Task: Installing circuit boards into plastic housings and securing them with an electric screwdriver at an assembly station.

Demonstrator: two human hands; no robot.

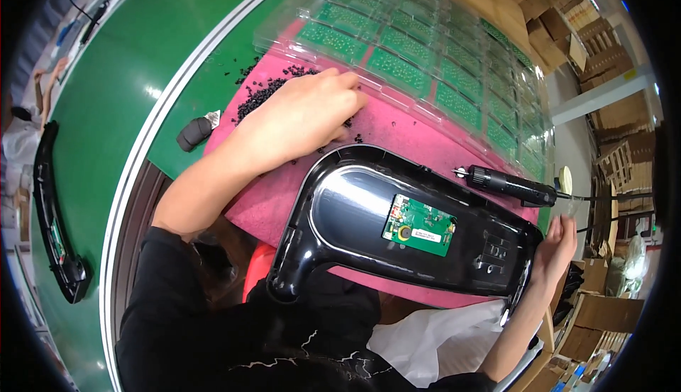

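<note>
A glossy black plastic housing (355, 215), long with a bent left end, lies open side up before me. On its inner face sits a green circuit board (433, 240) with a white label. My right hand (555, 252) grips the housing's right end. Beyond the left end, my left hand (305, 112) reaches over a pile of small black screws (259, 101), its fingers curled down in a pinch. What those fingertips hold, if anything, is hidden. A black electric screwdriver (511, 185) lies just past the housing, its bit pointing left.
Clear plastic trays of green circuit boards (404, 69) cover the far part of the pink mat (411, 131). A dark wrapped lump (193, 135) rests left of the screws. Another black housing part (55, 215) lies on the green surface at far left. Cardboard boxes (603, 317) stand at right.
</note>
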